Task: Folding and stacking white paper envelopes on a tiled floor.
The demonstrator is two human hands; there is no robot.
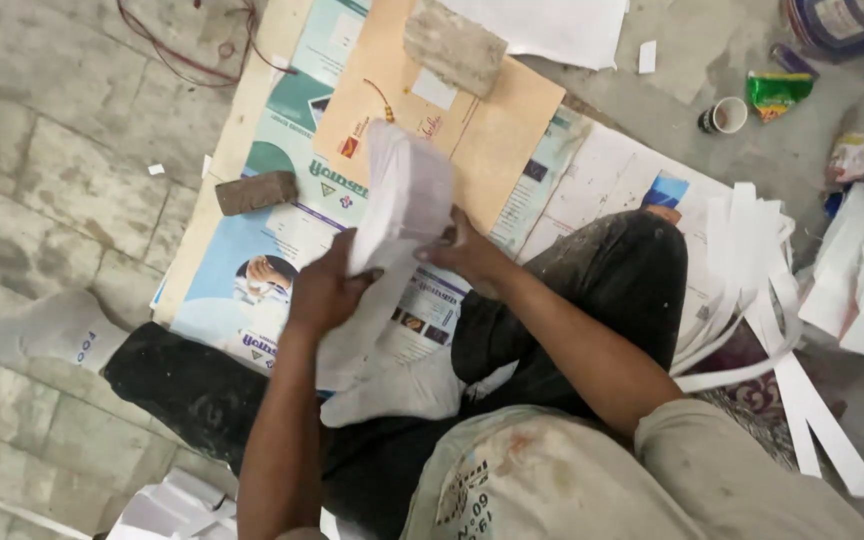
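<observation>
The person is sitting on the floor with legs spread, holding a thick white stack of paper sheets [402, 195] up in front of them, above a glossy printed poster sheet [282, 250] spread on the grey stone-tile floor [62, 170]. The left hand [324, 290] is clenching the lower edge of the stack, thumb on the near face and fingers wrapped behind; the right hand [464, 250] is pressing its fingers against the stack's right side, so both grips are closing on the paper.

The stack is looking soft and floppy rather than stiff: its upper part is bowing and blurring (it seems to be in motion), and the sheets are fanning a little at the edges. Judging from that, it is probably light to moderate in weight, slippery sheet against sheet, and easy to crease or spill if pinched at one corner only. The safest hold is likely along two opposite edges, squeezing the faces together, much as the hands are doing.

An orange cardboard sheet [452, 110] is lying beyond it, weighted by a pale grey stone block [454, 45], with a brown brick [256, 192] to the left. Long white paper strips [762, 300] are trailing at the right, near a small paper cup [724, 116].
</observation>
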